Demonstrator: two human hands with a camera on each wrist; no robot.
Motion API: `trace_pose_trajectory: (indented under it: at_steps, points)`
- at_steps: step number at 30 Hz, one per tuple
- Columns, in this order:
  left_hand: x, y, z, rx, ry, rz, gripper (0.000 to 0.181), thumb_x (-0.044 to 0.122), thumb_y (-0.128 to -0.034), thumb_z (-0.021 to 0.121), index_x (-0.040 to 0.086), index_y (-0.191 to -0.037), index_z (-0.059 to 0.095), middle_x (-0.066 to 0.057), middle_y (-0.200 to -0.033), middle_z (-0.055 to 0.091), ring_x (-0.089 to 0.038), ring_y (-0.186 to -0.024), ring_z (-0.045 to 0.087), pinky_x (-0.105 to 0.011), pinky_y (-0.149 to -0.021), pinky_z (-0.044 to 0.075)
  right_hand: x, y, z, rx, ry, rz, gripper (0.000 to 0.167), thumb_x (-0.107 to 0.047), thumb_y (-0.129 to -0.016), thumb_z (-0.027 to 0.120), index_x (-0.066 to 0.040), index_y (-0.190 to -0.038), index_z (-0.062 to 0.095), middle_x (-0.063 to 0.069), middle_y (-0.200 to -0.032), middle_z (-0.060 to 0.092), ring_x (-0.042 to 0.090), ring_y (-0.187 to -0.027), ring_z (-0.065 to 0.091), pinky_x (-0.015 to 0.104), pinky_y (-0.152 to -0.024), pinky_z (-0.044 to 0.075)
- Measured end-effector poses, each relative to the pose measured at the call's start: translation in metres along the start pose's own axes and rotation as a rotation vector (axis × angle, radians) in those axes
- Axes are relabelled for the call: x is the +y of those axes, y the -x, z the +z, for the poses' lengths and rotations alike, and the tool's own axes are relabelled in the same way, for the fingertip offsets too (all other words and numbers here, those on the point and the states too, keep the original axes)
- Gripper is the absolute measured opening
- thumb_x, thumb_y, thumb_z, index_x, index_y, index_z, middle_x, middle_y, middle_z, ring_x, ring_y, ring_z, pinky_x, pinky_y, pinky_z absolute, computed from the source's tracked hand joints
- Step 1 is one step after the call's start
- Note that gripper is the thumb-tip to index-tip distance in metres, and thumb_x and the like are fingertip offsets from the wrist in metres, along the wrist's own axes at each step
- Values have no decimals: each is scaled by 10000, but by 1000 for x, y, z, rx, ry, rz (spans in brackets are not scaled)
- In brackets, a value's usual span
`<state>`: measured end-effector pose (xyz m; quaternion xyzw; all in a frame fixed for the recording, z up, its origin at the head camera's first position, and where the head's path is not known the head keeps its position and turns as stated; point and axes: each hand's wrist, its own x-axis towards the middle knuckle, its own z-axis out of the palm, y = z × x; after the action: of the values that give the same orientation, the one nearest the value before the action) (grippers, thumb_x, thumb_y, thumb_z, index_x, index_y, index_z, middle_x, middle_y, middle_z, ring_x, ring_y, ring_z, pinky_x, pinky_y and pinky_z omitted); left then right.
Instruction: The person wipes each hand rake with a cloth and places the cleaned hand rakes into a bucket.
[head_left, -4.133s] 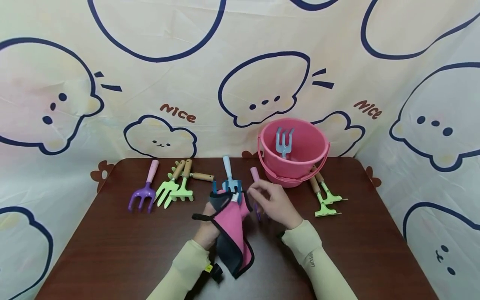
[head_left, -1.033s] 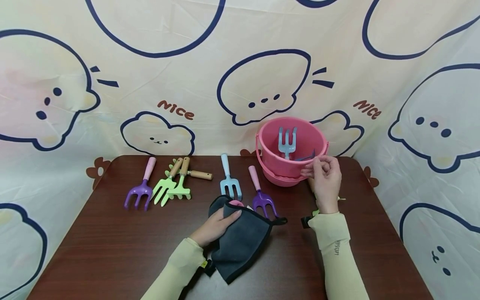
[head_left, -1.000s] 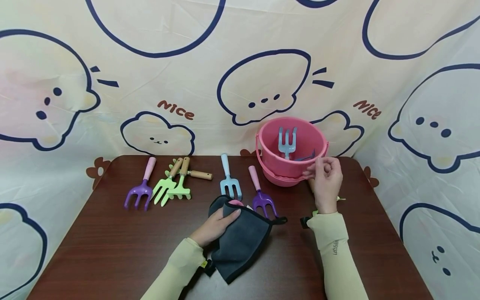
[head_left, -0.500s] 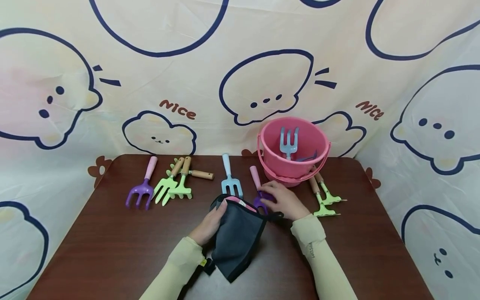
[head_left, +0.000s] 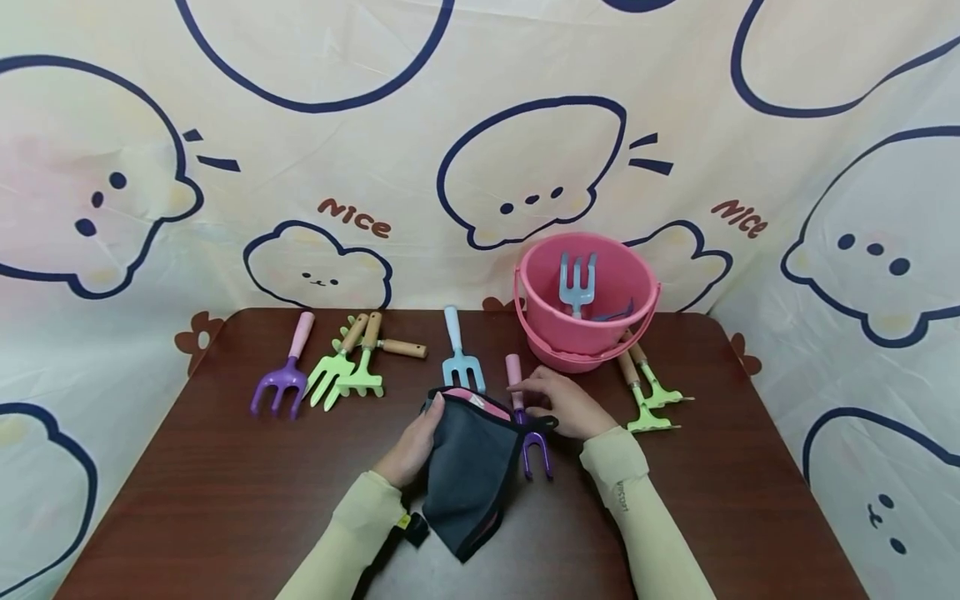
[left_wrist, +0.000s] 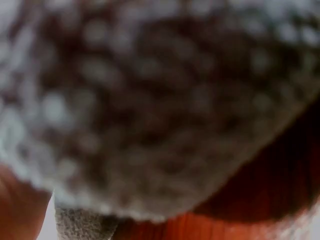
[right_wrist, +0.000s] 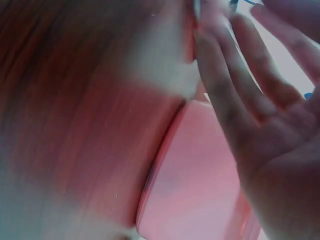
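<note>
Fork (purp) (head_left: 534,442) | tines nearside | long axis approx fore-aft | by dk cloth (head_left: 471,467)

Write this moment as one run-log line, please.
Left hand: holds dark-grey, pink-lined cloth; right hand: pinches pink-handled purple fork; round pink bucket: light-blue three-tined fork inside, tines up

Dark wooden table (head_left: 225,500) — cartoon-printed cream backdrop (head_left: 405,158) behind

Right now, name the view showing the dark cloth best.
The head view: the dark cloth shows there from top to bottom. The left wrist view gives a blurred close-up; in the right wrist view I can't make it out.
</note>
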<state>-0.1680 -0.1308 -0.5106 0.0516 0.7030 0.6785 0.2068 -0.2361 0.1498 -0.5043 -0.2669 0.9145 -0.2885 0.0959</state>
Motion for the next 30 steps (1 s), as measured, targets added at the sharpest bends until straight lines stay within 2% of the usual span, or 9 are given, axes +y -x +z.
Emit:
trace_pose_trajectory:
  at_steps: [4, 6, 11, 15, 18, 21, 22, 26, 30]
  points:
    - [0, 0, -3, -53, 36, 26, 800, 619, -1091, 199, -32, -1506, 409, -224, -1425, 575, -94, -1128, 620, -281, -1048, 451, -4, -4, 4, -3, -107, -41, 436, -8, -978, 670, -203, -1368, 692, 76, -1570, 471, 309, -1505, 329, 567, -1172, 390]
    - [0, 0, -4, -66, 37, 25, 806, 624, -1088, 200, -33, -1508, 403, -218, -1429, 571, -78, -1122, 617, -267, -1043, 449, -6, -4, 6, -37, -126, -42, 409, -27, -992, 654, -192, -1364, 695, 64, -1629, 424, 316, -1564, 241, 607, -1196, 334]
    - [0, 0, -5, -69, 21, 25, 818, 630, -1086, 193, -55, -1464, 433, -220, -1390, 588, -78, -1110, 623, -266, -1038, 452, -8, 1, 4, -68, 21, -34, 410, -121, -899, 800, -198, -1297, 738, 40, -1518, 545, 298, -1454, 403, 553, -1161, 408]
    - [-1, 0, -5, -75, 36, 31, 808, 621, -1090, 195, -51, -1477, 425, -216, -1408, 576, -84, -1130, 612, -277, -1055, 442, -6, 1, 3, -25, 28, -32, 434, -108, -800, 886, -218, -1206, 777, -18, -1330, 627, 202, -1239, 520, 450, -1064, 505]
    - [0, 1, -5, -45, 20, 11, 782, 600, -1099, 200, -58, -1440, 453, -217, -1390, 566, -94, -1109, 596, -300, -1047, 438, -6, -2, 6, -38, -260, 158, 344, -136, -882, 819, -224, -1212, 776, -47, -1323, 609, 191, -1205, 534, 426, -1044, 526]
    - [0, 2, -4, -12, 7, -8, 757, 576, -1107, 200, -74, -1369, 486, -235, -1351, 549, -114, -1086, 579, -330, -1037, 431, -9, -4, 8, -16, -314, 240, 268, -145, -930, 771, -219, -1187, 788, -25, -1351, 588, 217, -1234, 532, 447, -1039, 532]
    - [0, 3, -4, -3, 3, -13, 749, 570, -1109, 199, -76, -1350, 492, -231, -1336, 546, -116, -1078, 574, -334, -1031, 430, -8, -4, 8, -11, -298, 247, 266, -133, -925, 775, -218, -1177, 792, -29, -1316, 591, 212, -1208, 543, 438, -1033, 535]
    - [0, 3, -4, -5, 12, -15, 749, 573, -1109, 199, -75, -1344, 494, -235, -1342, 537, -121, -1081, 573, -338, -1028, 435, -5, 0, 4, 41, 120, 72, 264, -41, -811, 861, -216, -1005, 818, -64, -1058, 597, 147, -969, 572, 365, -900, 550]
    - [0, 4, -5, -11, 24, -11, 769, 581, -1105, 192, -83, -1340, 499, -212, -1329, 555, -113, -1077, 582, -327, -1019, 447, -3, 2, -1, 58, 270, 32, 138, -111, -823, 861, -216, -882, 795, -94, -879, 571, 114, -791, 519, 316, -781, 514]
